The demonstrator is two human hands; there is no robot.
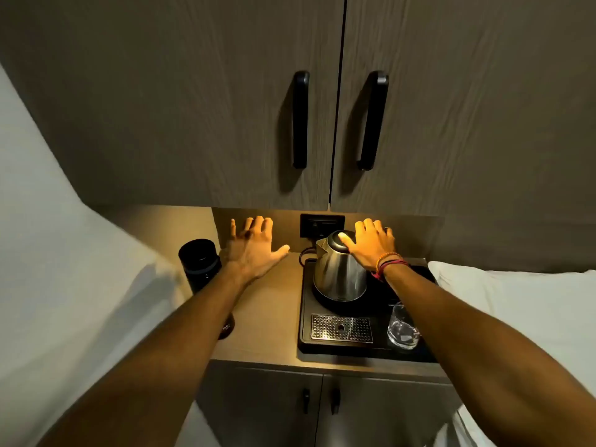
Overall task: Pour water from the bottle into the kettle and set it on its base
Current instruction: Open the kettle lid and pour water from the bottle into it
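A steel kettle (338, 272) with a black lid stands on its round black base (317, 296), which sits on a black tray (304, 337). My right hand (371, 246) hovers over the kettle's right side with fingers spread, its thumb touching the lid; the kettle's handle is hidden behind it. A dark bottle (201, 264) with a black cap stands upright at the left of the counter, partly hidden by my left forearm. Above the bare counter, between bottle and kettle, my left hand (254, 248) is open, palm down, holding nothing.
An empty drinking glass (401, 329) stands at the tray's front right, next to my right forearm. A metal drip grate (342, 328) lies at the tray's front. A wall socket (322, 224) with the kettle's cord is behind. Cabinet doors hang overhead; white bedding lies on both sides.
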